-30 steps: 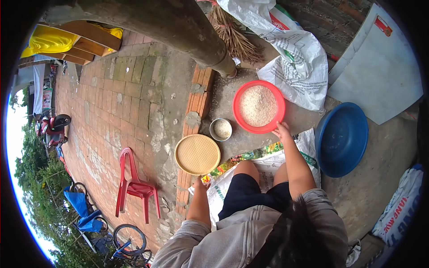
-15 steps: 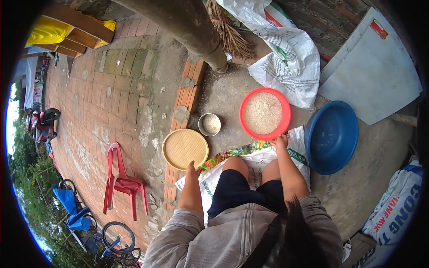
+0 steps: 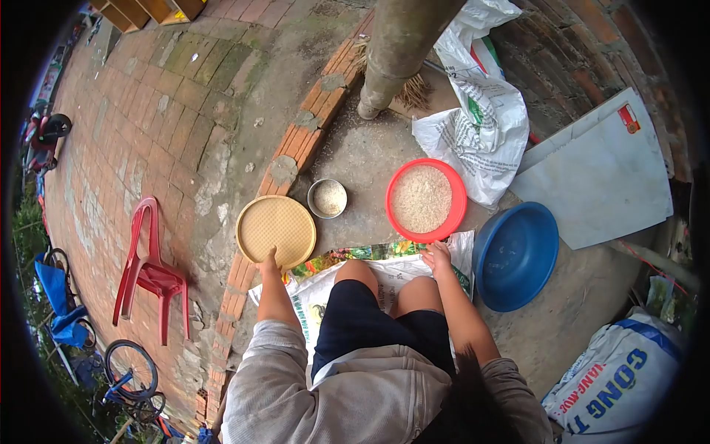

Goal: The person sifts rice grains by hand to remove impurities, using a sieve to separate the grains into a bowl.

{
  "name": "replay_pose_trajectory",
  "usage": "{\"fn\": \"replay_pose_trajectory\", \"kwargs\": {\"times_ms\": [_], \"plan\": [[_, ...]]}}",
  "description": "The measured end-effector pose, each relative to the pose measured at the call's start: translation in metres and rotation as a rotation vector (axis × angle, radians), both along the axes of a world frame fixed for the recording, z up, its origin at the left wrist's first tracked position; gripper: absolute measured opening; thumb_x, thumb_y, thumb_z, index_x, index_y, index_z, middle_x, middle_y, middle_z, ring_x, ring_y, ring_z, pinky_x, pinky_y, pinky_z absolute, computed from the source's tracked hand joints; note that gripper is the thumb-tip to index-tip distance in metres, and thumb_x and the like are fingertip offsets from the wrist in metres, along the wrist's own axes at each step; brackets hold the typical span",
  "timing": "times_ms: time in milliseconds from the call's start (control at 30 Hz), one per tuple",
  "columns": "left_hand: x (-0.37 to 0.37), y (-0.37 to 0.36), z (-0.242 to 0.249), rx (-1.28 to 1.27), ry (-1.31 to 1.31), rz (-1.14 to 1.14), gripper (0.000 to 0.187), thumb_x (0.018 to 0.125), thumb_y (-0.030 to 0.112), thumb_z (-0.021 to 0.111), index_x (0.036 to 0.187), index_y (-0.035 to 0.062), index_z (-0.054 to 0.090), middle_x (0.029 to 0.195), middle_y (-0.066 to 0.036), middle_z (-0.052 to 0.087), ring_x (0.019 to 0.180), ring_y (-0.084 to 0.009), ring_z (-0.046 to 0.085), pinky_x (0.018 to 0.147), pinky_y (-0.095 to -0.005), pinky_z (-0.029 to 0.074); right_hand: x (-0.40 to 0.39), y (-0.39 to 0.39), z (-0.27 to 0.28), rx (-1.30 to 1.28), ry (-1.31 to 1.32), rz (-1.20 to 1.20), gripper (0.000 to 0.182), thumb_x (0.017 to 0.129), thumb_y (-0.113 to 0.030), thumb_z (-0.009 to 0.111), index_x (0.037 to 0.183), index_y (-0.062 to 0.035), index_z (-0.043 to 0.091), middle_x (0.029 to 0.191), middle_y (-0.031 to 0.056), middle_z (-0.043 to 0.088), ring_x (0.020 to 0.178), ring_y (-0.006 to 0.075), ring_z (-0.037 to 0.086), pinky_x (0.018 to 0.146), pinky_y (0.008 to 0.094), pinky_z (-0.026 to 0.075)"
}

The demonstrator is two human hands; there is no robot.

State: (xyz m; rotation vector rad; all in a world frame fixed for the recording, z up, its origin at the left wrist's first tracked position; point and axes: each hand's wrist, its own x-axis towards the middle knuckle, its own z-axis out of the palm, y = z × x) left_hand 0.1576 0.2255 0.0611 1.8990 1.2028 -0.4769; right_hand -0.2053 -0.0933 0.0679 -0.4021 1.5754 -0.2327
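My left hand is closed on the near rim of a round, woven yellow tray, which holds nothing. Beside the near edge of a red basin filled with white rice grains is my right hand; its fingers are partly bent, and whether they grip the rim is unclear. Between tray and basin stands a small metal bowl with some grains in it. A large blue basin sits to the right of my right hand, with no grains visible inside.
A printed white sack lies under my legs. Farther off are a post, a crumpled white sack and a pale board. A brick edging runs past the tray; a red chair stands left. A full sack lies right.
The view has turned and shifted, so most things appear farther left. My left hand stays at the tray's rim. My right hand now appears slightly lower against the red basin's edge.
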Motion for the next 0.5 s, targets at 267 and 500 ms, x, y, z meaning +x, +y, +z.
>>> {"fn": "replay_pose_trajectory", "kwargs": {"times_ms": [267, 500], "plan": [[-0.006, -0.031, 0.032, -0.124, -0.589, -0.424, 0.022, 0.092, 0.016, 0.051, 0.106, -0.0007, 0.051, 0.095, -0.011, 0.059, 0.087, -0.0185, 0.056, 0.078, -0.0308, 0.045, 0.059, -0.02, 0.048, 0.001, -0.124, 0.371, 0.045, 0.092, -0.031, 0.052, 0.128, -0.0063, 0.038, 0.123, 0.0175, 0.052, 0.103, 0.0343, 0.058, 0.089, 0.0425, 0.046], [-0.01, -0.114, 0.121, -0.401, -0.669, -0.71, 0.033, 0.097, 0.024, 0.044, 0.115, -0.0028, 0.048, 0.098, -0.012, 0.059, 0.088, -0.0165, 0.054, 0.08, -0.0288, 0.043, 0.113, -0.03, 0.106, -0.117, -0.218, 0.549, 0.062, 0.09, -0.041, 0.053, 0.138, -0.0082, 0.031, 0.123, 0.0169, 0.053, 0.112, 0.0292, 0.053, 0.093, 0.0424, 0.043]]}}
